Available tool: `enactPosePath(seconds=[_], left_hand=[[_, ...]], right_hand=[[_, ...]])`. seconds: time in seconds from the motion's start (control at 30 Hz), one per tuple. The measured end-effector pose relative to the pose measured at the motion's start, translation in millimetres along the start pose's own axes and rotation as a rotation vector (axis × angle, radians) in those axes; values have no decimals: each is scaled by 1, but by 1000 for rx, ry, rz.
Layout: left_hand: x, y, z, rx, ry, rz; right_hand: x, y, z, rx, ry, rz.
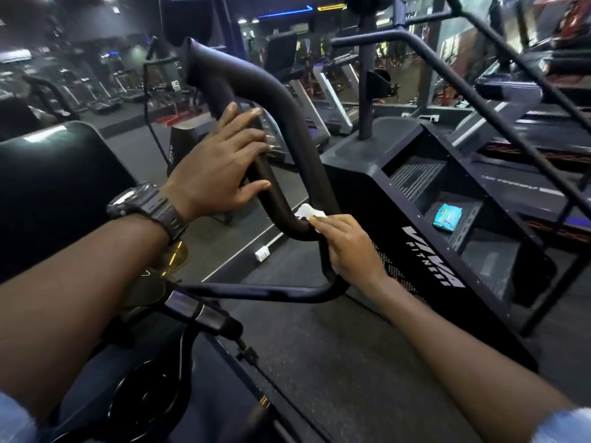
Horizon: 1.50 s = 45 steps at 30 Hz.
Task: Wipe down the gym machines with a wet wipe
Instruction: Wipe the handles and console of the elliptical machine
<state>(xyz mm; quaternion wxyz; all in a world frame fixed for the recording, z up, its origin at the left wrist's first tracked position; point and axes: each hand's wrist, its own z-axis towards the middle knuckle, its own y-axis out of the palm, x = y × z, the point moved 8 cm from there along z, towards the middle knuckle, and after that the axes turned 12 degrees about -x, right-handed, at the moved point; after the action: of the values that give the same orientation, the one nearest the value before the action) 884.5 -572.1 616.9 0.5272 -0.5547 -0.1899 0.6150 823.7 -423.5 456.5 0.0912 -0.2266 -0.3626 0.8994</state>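
A black looped handlebar point(287, 100) of an exercise bike rises in front of me. My left hand point(220, 164), with a black watch on its wrist, rests against the handlebar's left tube, fingers extended across it. My right hand point(348, 247) pinches a white wet wipe point(308, 213) and presses it onto the lower bend of the loop. A blue pack of wipes point(447, 216) lies on a step of the stair machine to the right.
A black stair climber point(415, 219) marked "VIVA FITNESS" stands close on the right, with its dark rails point(479, 75) overhead. The bike's black console point(54, 187) is at left. Treadmills line the background. Grey floor lies between the machines.
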Motion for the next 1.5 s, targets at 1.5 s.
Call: enactPosePath(seconds=[1.5], left_hand=[[105,88,-29,120,111,66]], right_hand=[[59,19,-47,-75,262,-34]])
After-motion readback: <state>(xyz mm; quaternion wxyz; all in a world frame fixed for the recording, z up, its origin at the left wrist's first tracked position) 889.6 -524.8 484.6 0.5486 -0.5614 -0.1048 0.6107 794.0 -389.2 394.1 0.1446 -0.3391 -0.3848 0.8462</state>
